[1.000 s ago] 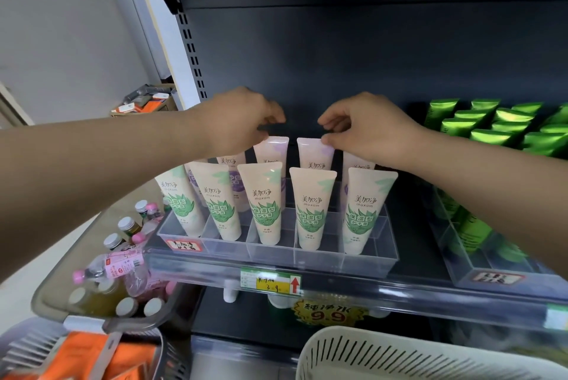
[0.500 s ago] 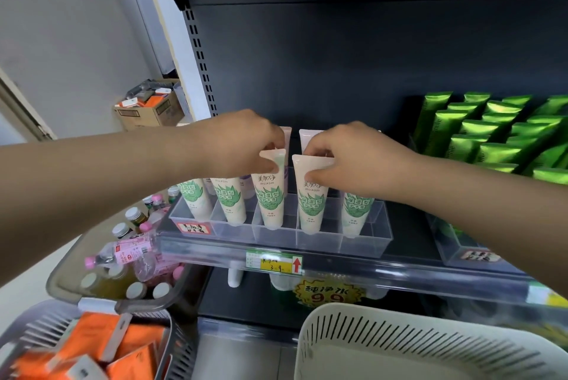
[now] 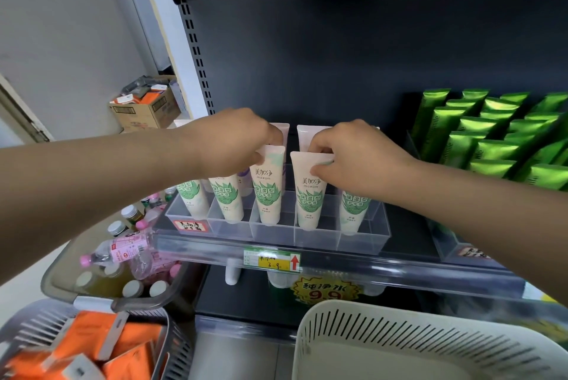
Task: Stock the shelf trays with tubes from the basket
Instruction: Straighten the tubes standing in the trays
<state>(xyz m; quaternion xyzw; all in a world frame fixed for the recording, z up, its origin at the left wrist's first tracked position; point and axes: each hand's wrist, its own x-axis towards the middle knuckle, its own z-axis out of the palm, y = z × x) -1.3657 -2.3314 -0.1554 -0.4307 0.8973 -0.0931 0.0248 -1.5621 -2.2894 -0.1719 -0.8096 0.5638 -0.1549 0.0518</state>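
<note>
**Both hands on the front-row tubes**

Much is covered here. The back-row tubes [image 3: 307, 135] show only their crimped ends above the knuckles, and a purple-marked one peeps out between the front tubes. The left hand [image 3: 233, 143] hides its own thumb, so only its fingers [image 3: 272, 138] can be seen, curled over the top crimp of the middle tube [image 3: 267, 192]. The right hand [image 3: 353, 158] pinches the crimp of the neighbouring tube [image 3: 309, 195], thumb in front and fingers behind. The white basket [image 3: 399, 339] is cut off by the lower edge, and its inside is only partly in view.

Both held tubes stand cap-down and nearly upright in adjoining compartments of the clear tray [image 3: 270, 230] on the shelf [image 3: 399, 275]. They are cream-coloured with a green leaf print, dark lettering and the word "maxam" (the small print below is too fine to read). Three like tubes fill the other front compartments, their upper parts behind the hands and forearms.

To the right stand rows of green tubes [image 3: 491, 146], partly cut off. A price tag [image 3: 272, 259] sits on the shelf rail. A grey bin [image 3: 61, 281] of bottles lies lower left.
</note>
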